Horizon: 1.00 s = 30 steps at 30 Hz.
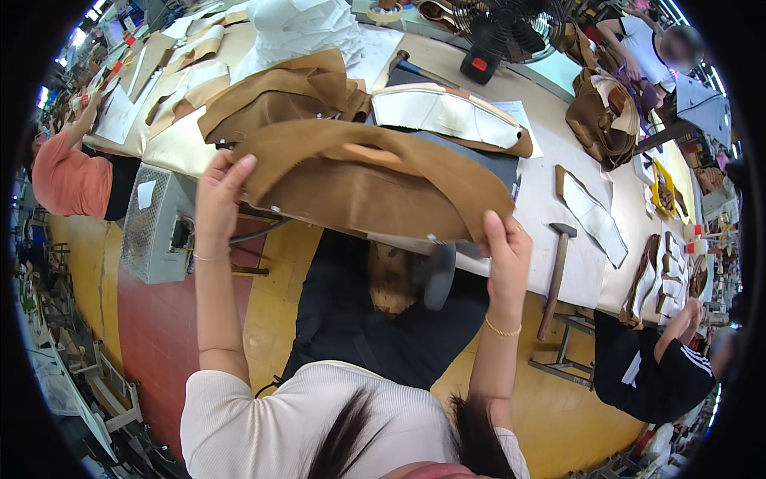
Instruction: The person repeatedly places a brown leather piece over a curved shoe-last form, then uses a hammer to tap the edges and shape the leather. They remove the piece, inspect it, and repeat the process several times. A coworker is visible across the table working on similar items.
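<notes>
A wide curved brown leather panel (351,195) hangs between my hands above the near edge of the worktable. My left hand (219,191) pinches its left end, thumb on top. At the right end, my right hand (507,243) grips the tip between thumb and fingers. An opening near the panel's upper edge shows a lighter tan strip (373,153). Just behind it lies a white-lined curved piece (447,116) with brown edges. To the left of that, more brown leather pieces (279,92) are heaped.
A hammer (558,271) lies by the right table edge, near a white-lined strip (590,211). A stack of white sheets (303,32) and a black fan (511,28) stand at the back. A grey metal box (159,227) is left of the table. Co-workers sit on both sides.
</notes>
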Available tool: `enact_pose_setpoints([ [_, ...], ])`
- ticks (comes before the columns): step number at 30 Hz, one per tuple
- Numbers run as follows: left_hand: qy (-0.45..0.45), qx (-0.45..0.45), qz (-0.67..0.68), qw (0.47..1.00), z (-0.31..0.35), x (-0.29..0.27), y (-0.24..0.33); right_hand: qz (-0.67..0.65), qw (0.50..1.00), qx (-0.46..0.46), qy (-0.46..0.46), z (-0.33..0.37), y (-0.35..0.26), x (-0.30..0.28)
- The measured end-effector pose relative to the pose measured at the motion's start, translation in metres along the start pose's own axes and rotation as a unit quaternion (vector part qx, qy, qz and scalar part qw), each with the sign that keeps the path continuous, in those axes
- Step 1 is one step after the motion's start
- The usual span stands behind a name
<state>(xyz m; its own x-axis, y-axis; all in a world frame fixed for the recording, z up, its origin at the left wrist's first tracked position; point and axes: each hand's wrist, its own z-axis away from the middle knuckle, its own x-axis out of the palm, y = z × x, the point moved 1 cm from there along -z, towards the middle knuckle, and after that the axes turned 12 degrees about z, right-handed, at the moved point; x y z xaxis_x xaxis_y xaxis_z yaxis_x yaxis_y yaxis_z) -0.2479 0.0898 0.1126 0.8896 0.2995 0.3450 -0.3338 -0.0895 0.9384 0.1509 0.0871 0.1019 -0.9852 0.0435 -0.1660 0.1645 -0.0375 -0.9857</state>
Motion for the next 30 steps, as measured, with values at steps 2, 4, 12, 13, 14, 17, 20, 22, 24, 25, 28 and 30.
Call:
enact_pose_setpoints([
  [2,0.02,0.053,-0.033,0.998,-0.027,-0.034,0.021,-0.01,0.999,-0.007,-0.032,-0.025,-0.03,0.036],
  [4,0.037,0.081,-0.06,0.994,-0.05,-0.055,0.048,-0.045,0.996,-0.034,-0.065,-0.057,-0.052,0.07],
  [12,0.237,0.125,-0.423,0.866,-0.111,-0.131,0.069,0.008,0.986,-0.058,-0.158,-0.132,-0.028,0.147],
  [13,0.242,0.145,-0.495,0.822,-0.108,-0.15,0.066,0.057,0.98,-0.054,-0.182,-0.126,-0.018,0.143],
  [14,0.237,0.147,-0.503,0.818,-0.109,-0.165,0.058,0.083,0.975,-0.057,-0.197,-0.119,-0.007,0.133],
  [17,0.238,0.14,-0.548,0.79,-0.11,-0.211,0.041,0.136,0.968,-0.039,-0.207,-0.092,0.018,0.108],
  [20,0.274,0.193,-0.688,0.643,-0.109,-0.284,0.039,0.163,0.966,-0.061,-0.191,-0.071,0.031,0.095],
  [22,0.306,0.173,-0.72,0.598,-0.107,-0.329,0.038,0.205,0.958,-0.076,-0.184,-0.063,0.027,0.092],
  [24,0.335,0.088,-0.713,0.61,-0.115,-0.349,0.02,0.233,0.954,-0.069,-0.176,-0.057,0.028,0.089],
  [25,0.336,0.077,-0.72,0.603,-0.117,-0.376,0.021,0.234,0.952,-0.068,-0.182,-0.055,0.029,0.092],
  [28,0.318,0.07,-0.739,0.59,-0.131,-0.424,0.009,0.237,0.951,-0.058,-0.192,-0.056,0.034,0.091],
  [30,0.307,0.056,-0.753,0.579,-0.131,-0.453,0.028,0.215,0.956,-0.054,-0.191,-0.056,0.037,0.093],
])
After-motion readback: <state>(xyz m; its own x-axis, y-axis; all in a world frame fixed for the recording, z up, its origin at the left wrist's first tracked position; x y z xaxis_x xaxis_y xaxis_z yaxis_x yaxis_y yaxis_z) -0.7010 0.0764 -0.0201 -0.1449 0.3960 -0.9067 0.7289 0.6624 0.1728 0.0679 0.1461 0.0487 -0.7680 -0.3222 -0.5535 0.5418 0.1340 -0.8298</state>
